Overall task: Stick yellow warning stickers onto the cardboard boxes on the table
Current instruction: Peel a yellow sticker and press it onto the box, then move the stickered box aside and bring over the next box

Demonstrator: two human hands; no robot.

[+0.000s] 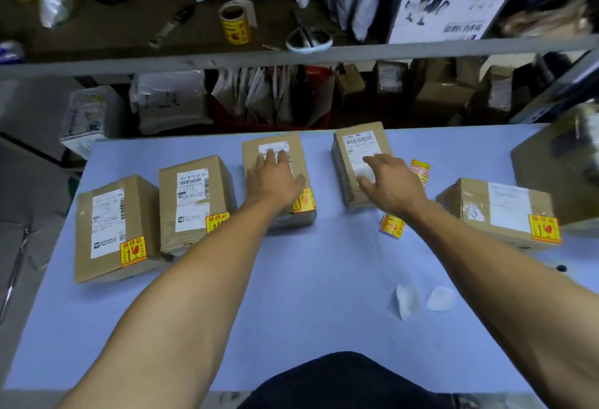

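Brown cardboard boxes were lined up mid-frame on a pale blue table. Left hand was laid flat on one, right hand spread over the stickerless box; loose yellow stickers were partly hidden underneath the forearm.

A single wide-angle view is given, taken from the person's head and directed forward and steeply down. The pale blue table top is seen from close above, filling the lower half, with its near edge and a dark-clothed lap at the bottom margin. Both bare forearms are seen reaching away from the lens. Beyond the table's far edge, a grey metal shelf rail is crossed by the upper view, bent by lens distortion.
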